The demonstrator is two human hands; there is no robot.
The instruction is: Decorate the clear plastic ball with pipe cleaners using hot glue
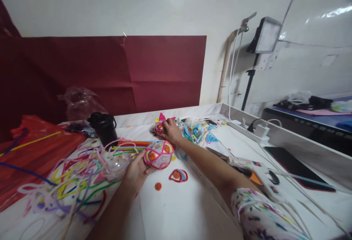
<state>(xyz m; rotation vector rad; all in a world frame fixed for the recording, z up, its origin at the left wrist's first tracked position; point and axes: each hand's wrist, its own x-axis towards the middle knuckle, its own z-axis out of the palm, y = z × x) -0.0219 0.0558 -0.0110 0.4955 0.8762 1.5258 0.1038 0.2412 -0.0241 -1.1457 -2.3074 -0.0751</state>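
My left hand (139, 172) holds up a clear ball (159, 155) trimmed with pink pipe cleaner, its two eye shapes bearing orange discs. Further back, my right hand (172, 132) has its fingers curled over a second, smaller-looking decorated piece (159, 127) with pink pointed parts and an orange-centred eye; the fingers hide much of it. On the white table below the ball lie a loose pipe-cleaner eye (178, 176) with a red outline and an orange disc (158, 186). Blue pipe-cleaner pieces (196, 132) are bunched just right of my right hand.
Tangled pipe cleaners (66, 192) spread across the left side, near a black cup (104, 128) and a red plastic bag (41, 152). At right are pliers (218, 154), a glue gun (264, 177) with cords, and a black tablet-like slab (297, 168). A raised rim (275, 130) borders the table.
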